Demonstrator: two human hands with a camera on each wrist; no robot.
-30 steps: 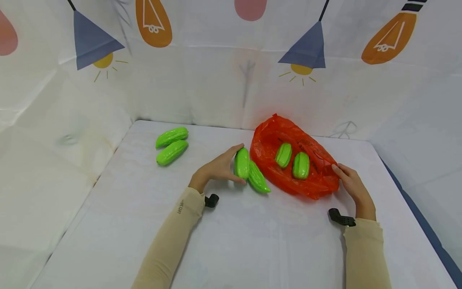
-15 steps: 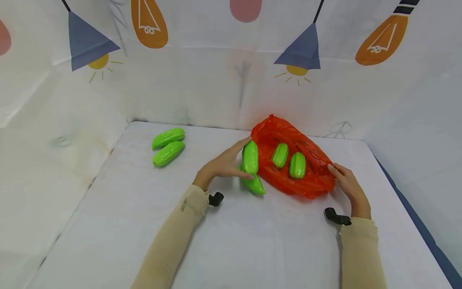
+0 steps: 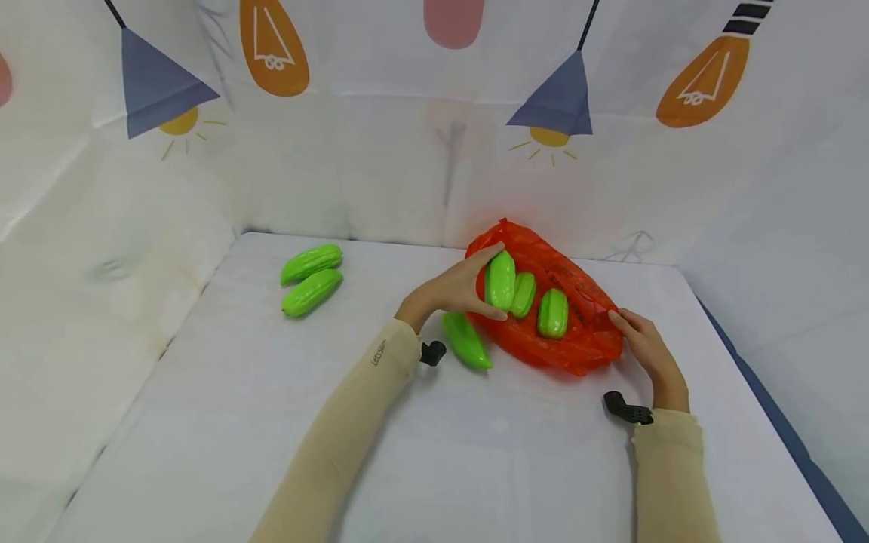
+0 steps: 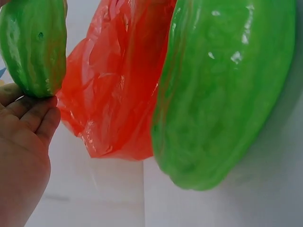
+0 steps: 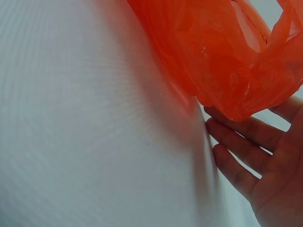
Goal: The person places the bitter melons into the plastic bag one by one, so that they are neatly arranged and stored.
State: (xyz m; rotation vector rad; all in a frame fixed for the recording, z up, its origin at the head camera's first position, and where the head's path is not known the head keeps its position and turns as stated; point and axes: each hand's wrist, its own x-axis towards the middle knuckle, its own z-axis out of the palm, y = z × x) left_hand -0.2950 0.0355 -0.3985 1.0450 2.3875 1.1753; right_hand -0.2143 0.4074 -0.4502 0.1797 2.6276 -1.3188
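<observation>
I read the bagging as half done — two glossy green plastic gourds (image 3: pixel 538 304) lie on the crinkled orange plastic bag (image 3: pixel 577 347). My left hand (image 3: pixel 456 290) grips a third gourd (image 3: pixel 499 280) over the bag; my right hand (image 3: pixel 645 348), fingers straight, steadies its edge. One gourd by the bag (image 3: pixel 465 341) and a pair at far left (image 3: pixel 311 280) wait on the white table (image 3: pixel 204 422)

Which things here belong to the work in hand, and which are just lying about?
In the work:
- left hand gripping a ridged green plastic gourd
- crumpled orange plastic bag, with two green gourds on it
- right hand at the bag's edge

Lying about:
- pair of green gourds at far left
- lone green gourd beside the bag
</observation>
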